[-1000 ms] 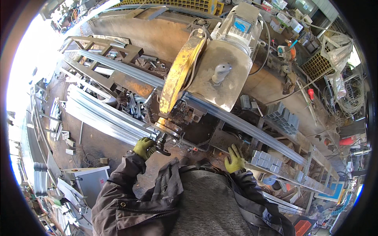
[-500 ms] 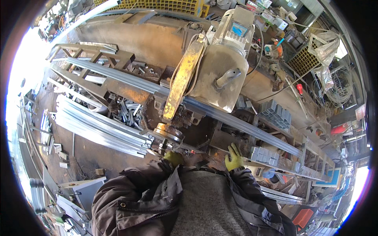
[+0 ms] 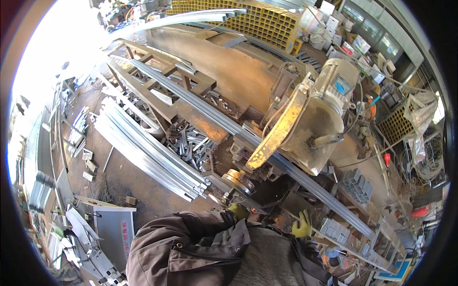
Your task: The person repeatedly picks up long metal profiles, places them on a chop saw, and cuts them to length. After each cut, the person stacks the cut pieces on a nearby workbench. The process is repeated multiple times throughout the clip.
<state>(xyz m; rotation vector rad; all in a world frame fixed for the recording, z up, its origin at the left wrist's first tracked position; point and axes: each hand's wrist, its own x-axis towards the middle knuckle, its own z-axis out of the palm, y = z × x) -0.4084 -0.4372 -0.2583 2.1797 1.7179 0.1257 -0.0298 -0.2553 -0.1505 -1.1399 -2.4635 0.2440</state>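
Note:
My left hand (image 3: pixel 237 210), in a yellow-green glove, is by the round metal wheel (image 3: pixel 238 182) at the near side of a cut-off saw (image 3: pixel 310 128). My dark sleeve covers part of it, and its fingers are hidden. My right hand (image 3: pixel 301 225), gloved alike, has its fingers stretched out and apart. It is at the near edge of the machine's base, beside a stack of short cut square tubes (image 3: pixel 335 231). Long grey metal profiles (image 3: pixel 210 114) run across the machine beneath the saw's yellow guard (image 3: pixel 276 133). Neither hand touches these profiles.
Long shiny profiles (image 3: pixel 148 148) lie in a bundle at the left. Metal offcuts (image 3: pixel 188 143) fill the space beside the frame (image 3: pixel 167 112). More short tubes (image 3: pixel 357 186) are stacked beyond the profiles. A grey cabinet (image 3: pixel 114 233) stands at lower left, and yellow grating (image 3: pixel 248 21) at the back.
My view has swung left, so the saw and both hands appear farther right and lower. Both hands stay at about the same places on the machine.

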